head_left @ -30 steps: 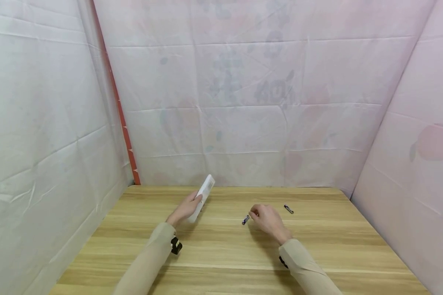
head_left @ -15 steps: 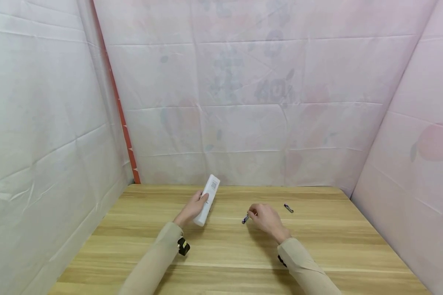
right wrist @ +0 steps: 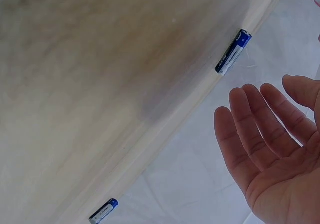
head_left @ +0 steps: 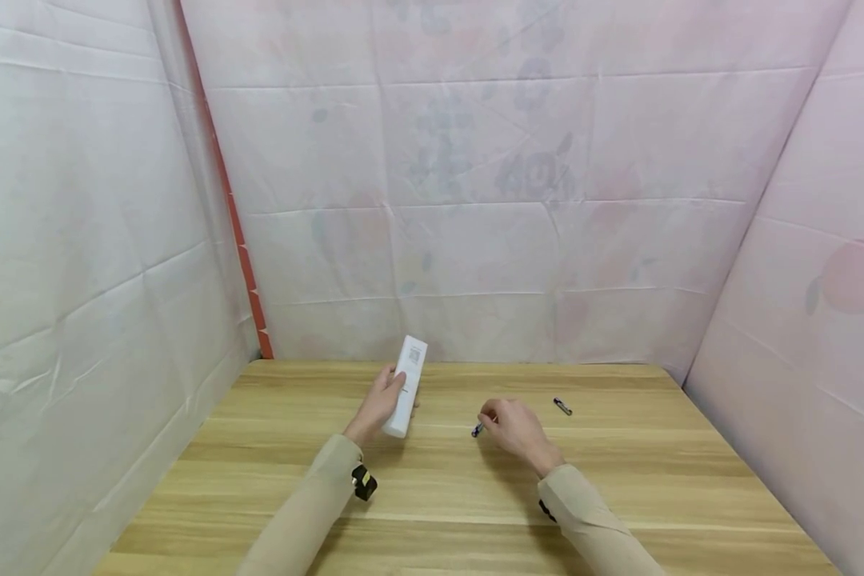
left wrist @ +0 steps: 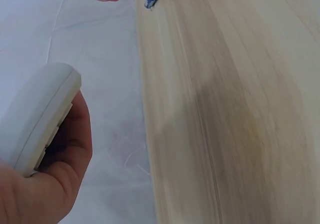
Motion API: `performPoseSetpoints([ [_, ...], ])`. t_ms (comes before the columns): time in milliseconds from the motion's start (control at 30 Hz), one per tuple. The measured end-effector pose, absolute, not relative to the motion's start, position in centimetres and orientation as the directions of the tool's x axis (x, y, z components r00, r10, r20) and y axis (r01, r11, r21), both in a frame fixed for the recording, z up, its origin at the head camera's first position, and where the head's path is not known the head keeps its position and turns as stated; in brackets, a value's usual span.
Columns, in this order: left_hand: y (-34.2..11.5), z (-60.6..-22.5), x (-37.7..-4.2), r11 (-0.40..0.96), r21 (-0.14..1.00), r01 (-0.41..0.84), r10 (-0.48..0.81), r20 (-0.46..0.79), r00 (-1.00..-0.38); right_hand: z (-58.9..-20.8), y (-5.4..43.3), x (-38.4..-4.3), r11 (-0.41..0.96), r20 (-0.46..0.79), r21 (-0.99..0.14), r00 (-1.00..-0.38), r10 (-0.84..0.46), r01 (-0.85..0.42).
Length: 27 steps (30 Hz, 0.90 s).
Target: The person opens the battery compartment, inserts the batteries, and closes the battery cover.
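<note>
My left hand [head_left: 380, 404] grips a white remote control [head_left: 406, 392], held tilted above the table with its back, bearing a printed label, facing up. In the left wrist view the buttons of the remote [left wrist: 37, 114] face down toward my curled fingers. Over the middle right of the table, my right hand [head_left: 514, 424] reaches down to a blue and silver battery [head_left: 477, 430]. In the right wrist view this hand's fingers are spread and loosely bent, just short of the battery [right wrist: 233, 52]. A second battery [head_left: 562, 406] lies farther right on the table.
The wood-grain table [head_left: 432, 496] stretches beneath both arms. White printed cloth [head_left: 475, 240] hangs behind it and along both sides. A red strip [head_left: 238, 216] runs down the back left corner. Black camera mounts [head_left: 364, 482] sit at the wrists.
My left hand has carried the remote slightly right and turned its back more toward the head camera. My right hand has edged left over the nearer battery, covering more of it.
</note>
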<state>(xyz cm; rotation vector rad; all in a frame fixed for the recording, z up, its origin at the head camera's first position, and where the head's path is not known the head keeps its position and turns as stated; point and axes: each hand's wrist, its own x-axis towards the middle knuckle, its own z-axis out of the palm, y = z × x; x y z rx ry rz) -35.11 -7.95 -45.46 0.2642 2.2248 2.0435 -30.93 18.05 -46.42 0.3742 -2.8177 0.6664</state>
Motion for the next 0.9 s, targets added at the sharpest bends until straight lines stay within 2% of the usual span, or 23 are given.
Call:
performPoseSetpoints([
  [333, -7.5, -45.0, -35.0, 0.09, 0.994, 0.058, 0.142, 0.045, -0.989, -46.1, 17.9, -31.0, 0.861, 0.255, -0.42, -0.948, -0.191, -0.287],
  [600, -6.9, -44.8, -35.1, 0.13, 0.989, 0.066, 0.138, 0.048, -0.989, -45.9, 17.8, -30.5, 0.853, 0.281, -0.396, -0.929, -0.24, -0.34],
  [900, -6.6, -44.5, -35.1, 0.089, 0.994, 0.067, 0.123, 0.055, -0.991, -45.7, 17.4, -30.7, 0.848, 0.287, -0.397, -0.925, -0.248, -0.351],
])
